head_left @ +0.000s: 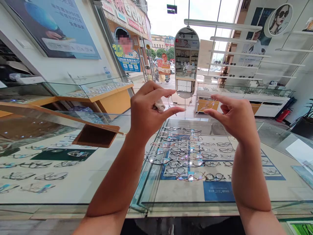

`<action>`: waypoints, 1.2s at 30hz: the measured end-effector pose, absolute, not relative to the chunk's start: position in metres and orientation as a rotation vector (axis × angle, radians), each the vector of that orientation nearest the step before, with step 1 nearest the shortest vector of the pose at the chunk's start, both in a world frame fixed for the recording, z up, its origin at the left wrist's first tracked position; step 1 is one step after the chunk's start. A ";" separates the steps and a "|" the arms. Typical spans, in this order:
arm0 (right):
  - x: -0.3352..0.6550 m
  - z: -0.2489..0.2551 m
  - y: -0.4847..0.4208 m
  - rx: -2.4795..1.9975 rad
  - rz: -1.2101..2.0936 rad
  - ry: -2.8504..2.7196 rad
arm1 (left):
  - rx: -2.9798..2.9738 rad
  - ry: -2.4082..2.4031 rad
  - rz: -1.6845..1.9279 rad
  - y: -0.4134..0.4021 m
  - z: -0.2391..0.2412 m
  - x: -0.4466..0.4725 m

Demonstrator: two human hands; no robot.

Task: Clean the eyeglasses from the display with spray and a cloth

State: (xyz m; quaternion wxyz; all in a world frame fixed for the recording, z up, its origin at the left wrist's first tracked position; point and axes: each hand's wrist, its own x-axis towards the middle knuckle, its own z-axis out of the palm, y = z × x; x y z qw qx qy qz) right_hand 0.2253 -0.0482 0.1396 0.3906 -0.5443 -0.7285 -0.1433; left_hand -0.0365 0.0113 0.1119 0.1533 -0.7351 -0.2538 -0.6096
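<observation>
Both my hands are raised in front of me above a glass display counter (156, 204). Between them hangs a thin, almost clear pair of glasses (188, 106). My left hand (146, 112) pinches the left end of the frame and also holds a small pale cloth (159, 105) against its fingers. My right hand (233, 116) pinches the right end near the lens. Under the counter glass lie several rows of spectacle frames (193, 153) on a blue and white mat.
A second glass case (44, 163) with more frames stands at the left, its wooden-edged lid (95, 135) tilted up. An oval mirror (187, 62) stands beyond the counter. Wall shelves with sunglasses (234, 63) are at the right. A red fire extinguisher (283, 115) sits on the floor.
</observation>
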 end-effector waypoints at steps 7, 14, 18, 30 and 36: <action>0.225 0.140 -0.048 -1.349 -0.313 -1.854 | -2.081 -0.672 -1.753 0.010 0.114 -0.037; 0.226 0.141 -0.047 -1.348 -0.287 -1.863 | -2.141 -0.740 -1.754 0.008 0.112 -0.037; 0.225 0.140 -0.046 -1.360 -0.290 -1.868 | -2.102 -0.704 -1.727 0.008 0.115 -0.039; 0.204 0.134 -0.052 -1.439 -0.621 -1.819 | -2.241 -0.776 -1.676 0.024 0.118 -0.055; 0.204 0.135 -0.054 -1.467 -0.641 -1.827 | -2.220 -0.772 -1.666 0.025 0.116 -0.054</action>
